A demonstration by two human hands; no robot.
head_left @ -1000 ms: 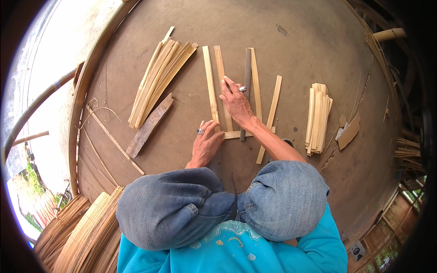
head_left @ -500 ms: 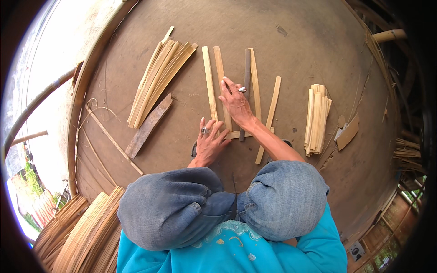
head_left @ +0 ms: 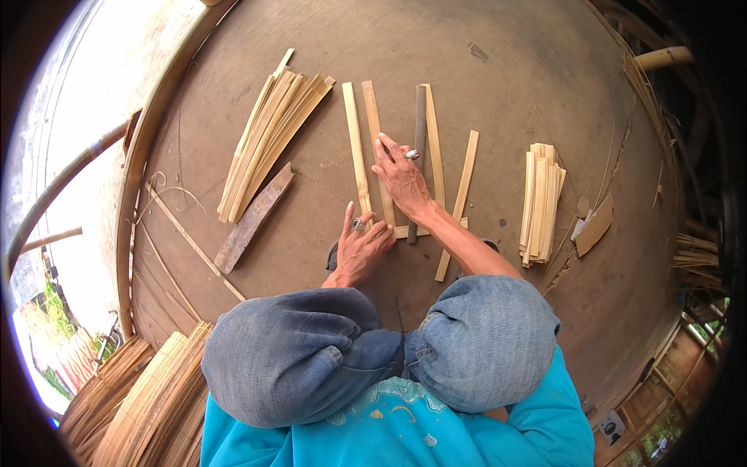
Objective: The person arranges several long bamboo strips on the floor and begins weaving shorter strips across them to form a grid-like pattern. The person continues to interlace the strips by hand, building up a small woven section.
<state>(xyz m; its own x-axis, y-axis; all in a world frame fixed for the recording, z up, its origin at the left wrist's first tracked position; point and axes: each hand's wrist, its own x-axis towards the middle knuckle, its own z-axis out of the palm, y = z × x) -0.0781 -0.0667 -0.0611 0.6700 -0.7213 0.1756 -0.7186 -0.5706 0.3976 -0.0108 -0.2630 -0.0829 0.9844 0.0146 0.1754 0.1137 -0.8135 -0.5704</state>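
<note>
You're mid-layout; left hand (head_left: 362, 247) flat, spread on crosspiece (head_left: 410, 231); right hand (head_left: 402, 173) flat, pressing slats (head_left: 376, 148); next slat needs square alignment, I reckon.

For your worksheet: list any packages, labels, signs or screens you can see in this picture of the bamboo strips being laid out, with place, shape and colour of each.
No packages, labels or screens show.
Possible sign or plate: lower right edge beside the wooden wall, a small pale squarish panel with dark marks; too small to tell what it is.
Flat brown piece: right of the short strip stack, plain, unmarked.

Showing no packages, labels, signs or screens anywhere.
</note>
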